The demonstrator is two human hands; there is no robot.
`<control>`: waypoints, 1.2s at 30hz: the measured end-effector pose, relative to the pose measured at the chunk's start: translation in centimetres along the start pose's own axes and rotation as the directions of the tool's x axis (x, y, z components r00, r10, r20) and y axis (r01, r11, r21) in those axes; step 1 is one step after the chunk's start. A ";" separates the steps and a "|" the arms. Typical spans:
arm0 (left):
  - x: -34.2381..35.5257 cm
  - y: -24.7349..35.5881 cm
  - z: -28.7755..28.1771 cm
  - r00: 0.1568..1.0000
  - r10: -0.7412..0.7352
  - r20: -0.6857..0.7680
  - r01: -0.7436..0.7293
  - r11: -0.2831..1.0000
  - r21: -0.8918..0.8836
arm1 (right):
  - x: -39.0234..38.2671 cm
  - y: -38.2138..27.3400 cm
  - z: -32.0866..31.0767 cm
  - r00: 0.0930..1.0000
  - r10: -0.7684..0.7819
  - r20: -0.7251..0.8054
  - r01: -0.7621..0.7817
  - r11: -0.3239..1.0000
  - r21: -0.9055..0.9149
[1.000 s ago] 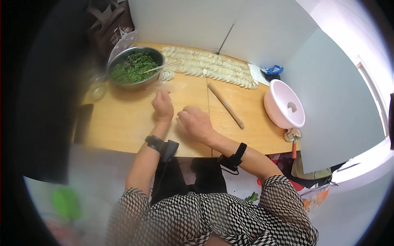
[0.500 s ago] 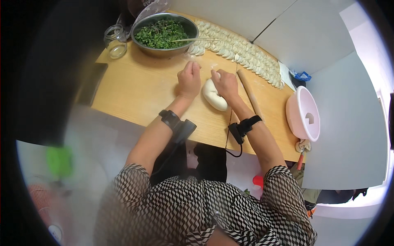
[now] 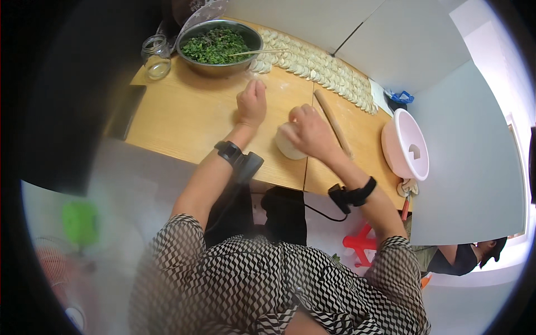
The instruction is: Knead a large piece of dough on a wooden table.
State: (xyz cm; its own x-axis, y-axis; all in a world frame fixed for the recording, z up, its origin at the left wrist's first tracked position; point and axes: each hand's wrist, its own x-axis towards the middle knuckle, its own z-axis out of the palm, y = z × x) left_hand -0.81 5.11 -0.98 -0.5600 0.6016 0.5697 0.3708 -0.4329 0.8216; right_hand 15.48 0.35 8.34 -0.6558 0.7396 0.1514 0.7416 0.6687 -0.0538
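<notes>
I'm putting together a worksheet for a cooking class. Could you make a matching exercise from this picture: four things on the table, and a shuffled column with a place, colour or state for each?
1. Metal bowl
2. Rolling pin
3. Basin
4. Dough

A. Pink
B. Under the right hand
C. Holding chopped greens
D. Lying between the dough and the basin

Right pairs: 1-C, 2-D, 3-A, 4-B

Glare (image 3: 505, 64) whitens the right edge while the green object (image 3: 80, 221) blurs
</notes>
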 end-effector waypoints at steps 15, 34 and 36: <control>-0.5 1.5 0.0 0.996 -0.085 -0.004 0.085 0.993 -0.085 | 4.8 3.5 5.0 0.963 0.241 -0.122 -0.227 0.967 0.115; 0.1 -0.7 -0.2 0.999 0.028 -0.022 -0.028 1.000 0.006 | 1.3 -0.3 2.4 0.980 -0.200 -0.009 0.200 0.980 0.018; 0.0 -0.5 0.0 0.999 0.036 -0.031 -0.037 0.999 -0.021 | -1.2 -1.3 2.0 0.968 -0.236 -0.090 0.233 0.972 -0.044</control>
State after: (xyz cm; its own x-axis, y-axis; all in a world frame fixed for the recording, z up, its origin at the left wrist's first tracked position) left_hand -1.00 5.31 -1.40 -0.5689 0.5646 0.5980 0.3751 -0.4690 0.7996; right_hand 15.00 -1.23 6.25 -0.7967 0.5511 0.2481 0.5743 0.8182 0.0265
